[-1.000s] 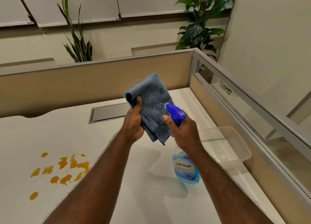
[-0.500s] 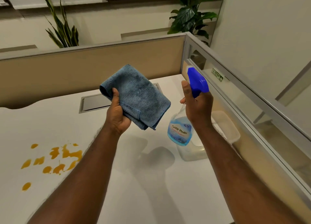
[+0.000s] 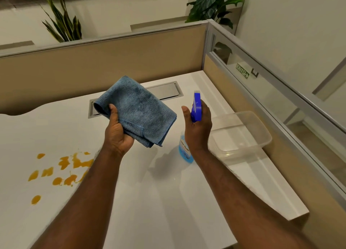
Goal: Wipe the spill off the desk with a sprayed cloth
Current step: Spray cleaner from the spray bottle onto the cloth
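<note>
My left hand (image 3: 118, 134) holds the folded blue cloth (image 3: 138, 111) up above the worktop (image 3: 168, 192), thumb pressed on its near face and the other fingers hidden behind it, so that grip is closed on the fabric. My right hand (image 3: 198, 130) is wrapped round the neck of the spray bottle (image 3: 195, 108), its blue head pointing away from the cloth; the blue liquid shows below my wrist. The orange spill (image 3: 61, 170) lies in blotches on the worktop to the left, well apart from the cloth. A clear plastic tub (image 3: 241, 134) sits just beside my right hand.
</note>
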`<action>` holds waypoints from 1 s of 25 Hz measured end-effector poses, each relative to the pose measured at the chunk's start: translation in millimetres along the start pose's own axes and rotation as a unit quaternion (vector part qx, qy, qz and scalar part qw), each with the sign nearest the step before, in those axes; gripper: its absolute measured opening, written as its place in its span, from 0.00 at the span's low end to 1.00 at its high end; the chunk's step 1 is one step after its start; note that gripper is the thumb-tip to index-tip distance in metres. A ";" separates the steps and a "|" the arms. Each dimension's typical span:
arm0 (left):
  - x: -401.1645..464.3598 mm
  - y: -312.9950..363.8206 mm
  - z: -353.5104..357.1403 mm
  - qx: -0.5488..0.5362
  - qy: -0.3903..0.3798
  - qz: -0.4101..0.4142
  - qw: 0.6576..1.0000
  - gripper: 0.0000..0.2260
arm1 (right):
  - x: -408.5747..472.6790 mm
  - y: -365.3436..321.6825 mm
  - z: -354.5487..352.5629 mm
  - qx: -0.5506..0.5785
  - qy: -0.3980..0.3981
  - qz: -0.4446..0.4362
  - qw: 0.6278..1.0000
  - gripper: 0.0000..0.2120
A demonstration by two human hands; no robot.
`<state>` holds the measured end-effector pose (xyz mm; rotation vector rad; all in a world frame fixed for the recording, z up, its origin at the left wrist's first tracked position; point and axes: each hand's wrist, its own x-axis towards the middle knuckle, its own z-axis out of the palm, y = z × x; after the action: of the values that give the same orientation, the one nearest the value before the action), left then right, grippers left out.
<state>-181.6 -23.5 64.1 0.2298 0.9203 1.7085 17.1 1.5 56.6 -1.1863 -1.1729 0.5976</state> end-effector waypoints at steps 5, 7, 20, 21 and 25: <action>-5.0 3.7 -13.2 0.000 0.010 -0.006 1.000 0.27 | -9.1 -1.8 15.0 -0.030 -0.023 0.001 0.999 0.24; -7.0 5.0 -15.3 -0.003 0.006 -0.009 1.000 0.27 | -8.5 -1.8 17.8 -0.033 -0.024 0.017 0.999 0.26; -42.7 12.1 -48.1 0.019 -0.031 -0.059 0.998 0.29 | -103.6 4.9 -31.9 -0.088 0.055 -0.097 0.990 0.17; -48.4 11.2 -53.1 0.021 -0.033 -0.063 0.997 0.30 | -116.7 1.5 -28.8 -0.057 0.011 -0.080 0.995 0.12; -79.2 15.9 -79.2 0.020 -0.041 -0.087 0.995 0.32 | -124.3 -21.1 -7.0 0.061 -0.126 0.228 0.964 0.14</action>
<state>-210.9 -131.0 44.7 0.2392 0.8886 1.5106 -22.8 -115.2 29.6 -1.3091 -1.0545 1.1817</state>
